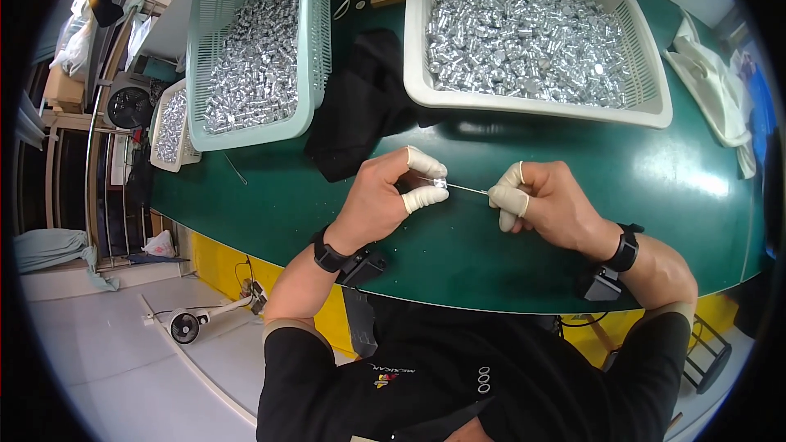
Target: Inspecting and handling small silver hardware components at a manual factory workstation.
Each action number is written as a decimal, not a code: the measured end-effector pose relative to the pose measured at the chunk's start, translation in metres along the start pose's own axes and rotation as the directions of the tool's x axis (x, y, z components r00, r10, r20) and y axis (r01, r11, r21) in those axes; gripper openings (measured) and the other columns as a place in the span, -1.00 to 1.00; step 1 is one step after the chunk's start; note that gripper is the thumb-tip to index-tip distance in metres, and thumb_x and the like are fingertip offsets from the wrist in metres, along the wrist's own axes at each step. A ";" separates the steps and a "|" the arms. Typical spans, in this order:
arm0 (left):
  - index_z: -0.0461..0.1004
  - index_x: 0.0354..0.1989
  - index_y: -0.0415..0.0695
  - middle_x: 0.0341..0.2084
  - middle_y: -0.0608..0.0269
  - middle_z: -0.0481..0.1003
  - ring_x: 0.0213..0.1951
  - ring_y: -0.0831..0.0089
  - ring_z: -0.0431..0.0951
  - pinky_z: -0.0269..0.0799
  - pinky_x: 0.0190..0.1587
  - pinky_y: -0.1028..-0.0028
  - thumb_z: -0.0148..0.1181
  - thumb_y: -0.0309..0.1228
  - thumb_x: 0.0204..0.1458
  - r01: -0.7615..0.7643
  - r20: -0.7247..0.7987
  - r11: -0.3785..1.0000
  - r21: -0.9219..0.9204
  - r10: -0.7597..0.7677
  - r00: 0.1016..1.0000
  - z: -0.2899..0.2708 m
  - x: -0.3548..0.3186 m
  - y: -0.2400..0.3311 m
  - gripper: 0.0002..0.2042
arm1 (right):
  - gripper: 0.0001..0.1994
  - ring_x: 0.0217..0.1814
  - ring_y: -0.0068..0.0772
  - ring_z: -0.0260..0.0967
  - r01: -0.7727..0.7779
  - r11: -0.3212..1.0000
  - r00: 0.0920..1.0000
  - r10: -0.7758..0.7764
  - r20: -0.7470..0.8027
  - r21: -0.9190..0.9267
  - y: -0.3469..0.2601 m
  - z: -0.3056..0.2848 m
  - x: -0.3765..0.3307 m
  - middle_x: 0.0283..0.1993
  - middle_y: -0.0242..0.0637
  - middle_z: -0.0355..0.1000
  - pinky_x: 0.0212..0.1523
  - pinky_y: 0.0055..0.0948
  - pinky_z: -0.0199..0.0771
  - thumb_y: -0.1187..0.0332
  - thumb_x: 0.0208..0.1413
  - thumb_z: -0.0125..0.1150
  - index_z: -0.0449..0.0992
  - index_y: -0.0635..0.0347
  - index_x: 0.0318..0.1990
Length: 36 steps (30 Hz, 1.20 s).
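Note:
Over the green tabletop, my left hand (pixel 385 195) pinches a small shiny metal part (pixel 440 182) between thumb and forefinger, both in pale finger cots. My right hand (pixel 544 200), with pale cots on its fingertips too, is closed on a thin metal rod (pixel 468 189). The rod runs leftward to the metal part and meets it; a thin end seems to show on the far side. Whether the rod passes right through, I cannot tell. Straight beyond my hands stands a white basket (pixel 536 106) heaped with similar silvery metal parts (pixel 524 41).
A pale green basket (pixel 255 137) of metal parts stands at the far left, with a smaller white basket (pixel 190 157) beside it. Black cloth (pixel 360 106) lies between the big baskets. A thin wire (pixel 236 169) lies on the green table (pixel 286 213). White cloth (pixel 711 86) hangs at right.

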<state>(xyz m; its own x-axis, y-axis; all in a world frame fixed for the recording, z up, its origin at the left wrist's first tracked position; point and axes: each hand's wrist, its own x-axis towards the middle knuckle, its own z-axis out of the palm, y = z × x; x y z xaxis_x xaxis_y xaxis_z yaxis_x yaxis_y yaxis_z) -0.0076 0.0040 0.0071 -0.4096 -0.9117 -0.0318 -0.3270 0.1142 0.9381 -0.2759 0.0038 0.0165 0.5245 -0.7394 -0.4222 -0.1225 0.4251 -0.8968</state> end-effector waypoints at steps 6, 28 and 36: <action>0.50 -0.21 -0.25 -0.27 0.30 0.54 -0.22 0.57 0.55 0.49 -0.11 0.55 0.40 -0.56 0.03 0.047 -0.065 0.992 -0.114 -0.054 0.996 -0.002 0.001 -0.002 -0.80 | -0.76 -0.48 -0.61 0.42 0.559 0.441 0.673 -0.736 0.074 -0.702 0.003 -0.008 0.003 -0.48 -0.29 0.54 -0.46 -0.52 0.41 0.29 0.22 0.28 0.56 0.35 -0.32; 0.49 -0.20 -0.24 -0.25 0.29 0.53 -0.21 0.57 0.55 0.48 -0.10 0.55 0.39 -0.57 0.04 -0.044 -0.048 0.997 -0.063 0.041 0.998 0.001 -0.002 -0.006 -0.80 | -0.90 -0.50 -0.42 0.44 0.054 0.999 0.997 -0.053 -0.047 0.007 -0.003 -0.005 0.003 -0.48 -0.26 0.49 -0.46 -0.40 0.42 0.48 0.07 0.38 0.60 0.27 -0.27; 0.49 -0.20 -0.24 -0.26 0.29 0.54 -0.23 0.57 0.55 0.48 -0.11 0.54 0.39 -0.58 0.03 0.022 -0.046 0.997 -0.073 -0.025 0.999 0.001 -0.003 -0.003 -0.79 | -0.87 -0.46 -0.62 0.41 0.611 0.420 0.650 -0.750 0.122 -0.671 0.008 -0.010 0.004 -0.44 -0.33 0.53 -0.42 -0.49 0.44 0.43 0.13 0.36 0.60 0.30 -0.24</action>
<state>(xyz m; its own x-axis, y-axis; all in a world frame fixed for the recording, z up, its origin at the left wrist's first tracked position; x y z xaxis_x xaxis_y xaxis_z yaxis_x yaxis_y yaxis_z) -0.0060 0.0070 0.0044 -0.3620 -0.9314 -0.0394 -0.2722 0.0652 0.9600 -0.2832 -0.0009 0.0063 0.5355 -0.7357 0.4148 -0.2964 -0.6235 -0.7234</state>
